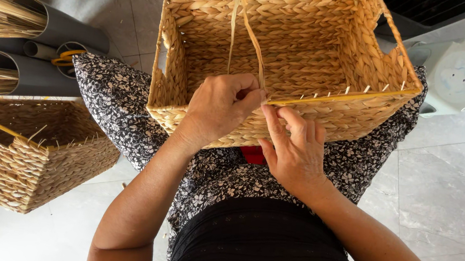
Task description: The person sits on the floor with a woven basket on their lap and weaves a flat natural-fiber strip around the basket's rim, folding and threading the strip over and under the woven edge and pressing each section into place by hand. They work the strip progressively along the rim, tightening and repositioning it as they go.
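Head view, looking down: a seated person holds a woven basket (292,56) on their lap, its open side tipped toward them so the near rim is within easy reach. The left hand (220,109) is closed in a tight grip on a strand (251,32) that rises from the rim, holding it taut. The right hand (294,148) pinches the rim just beside it, fingers (280,118) nearly closed on the weave where a yellow rod (339,97) runs along the edge. A second basket (23,149) sits on the floor (451,188) to the left, near grey tubes (53,31) holding straw. A white stool (457,73) stands to the right.
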The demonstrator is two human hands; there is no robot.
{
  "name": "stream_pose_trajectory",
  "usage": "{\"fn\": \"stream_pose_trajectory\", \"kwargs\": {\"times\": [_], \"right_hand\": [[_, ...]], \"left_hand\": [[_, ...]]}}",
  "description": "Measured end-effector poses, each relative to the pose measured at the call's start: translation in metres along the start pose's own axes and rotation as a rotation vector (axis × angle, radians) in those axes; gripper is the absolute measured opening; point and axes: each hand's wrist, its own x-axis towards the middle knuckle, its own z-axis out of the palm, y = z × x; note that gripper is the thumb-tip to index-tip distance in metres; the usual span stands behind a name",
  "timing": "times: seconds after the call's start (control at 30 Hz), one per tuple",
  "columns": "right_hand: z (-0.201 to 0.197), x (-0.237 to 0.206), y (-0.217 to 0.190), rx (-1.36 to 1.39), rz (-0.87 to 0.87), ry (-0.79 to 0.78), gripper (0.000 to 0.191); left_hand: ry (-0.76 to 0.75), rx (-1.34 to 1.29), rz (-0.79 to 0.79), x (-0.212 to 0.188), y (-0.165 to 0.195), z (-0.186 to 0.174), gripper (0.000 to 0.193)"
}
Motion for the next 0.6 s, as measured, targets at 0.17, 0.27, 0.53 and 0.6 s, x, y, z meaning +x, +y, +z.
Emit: {"fn": "stream_pose_trajectory", "kwargs": {"times": [0.17,0.27,0.53,0.6], "right_hand": [[0.003,0.0,-0.008,-0.093,0.013,0.001,0.073],[0.009,0.003,-0.01,-0.076,0.034,-0.007,0.076],[0.004,-0.007,-0.001,0.043,-0.006,0.031,0.068],[-0.008,-0.002,0.005,0.173,0.007,0.029,0.056]], "left_hand": [[0.015,-0.035,0.042,-0.003,-0.007,0.003,0.018],[0.079,-0.062,0.255,-0.006,-0.012,0.0,0.018],[-0.061,0.002,-0.024,-0.001,-0.007,0.003,0.019],[-0.111,0.042,-0.082,0.001,-0.005,0.003,0.023]]}}
